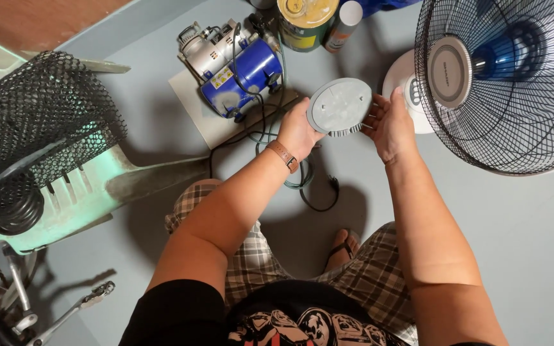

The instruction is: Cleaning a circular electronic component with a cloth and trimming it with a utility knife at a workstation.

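Two hands grip one round grey cover (340, 106) above the floor.
It is clasped at its edges by the left hand (299, 131) and right hand (389, 125), beside the standing fan (501, 83); the cover is already held free, while the fan's grille is seen still mounted.

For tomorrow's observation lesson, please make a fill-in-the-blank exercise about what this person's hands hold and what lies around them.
1. Both hands hold a round grey ____ between them.
2. The left hand wears a brown ____ at the wrist.
3. The fan stands to the person's ____.
4. The compressor on the floor has a ____ tank.

Missing words: cover; strap; right; blue
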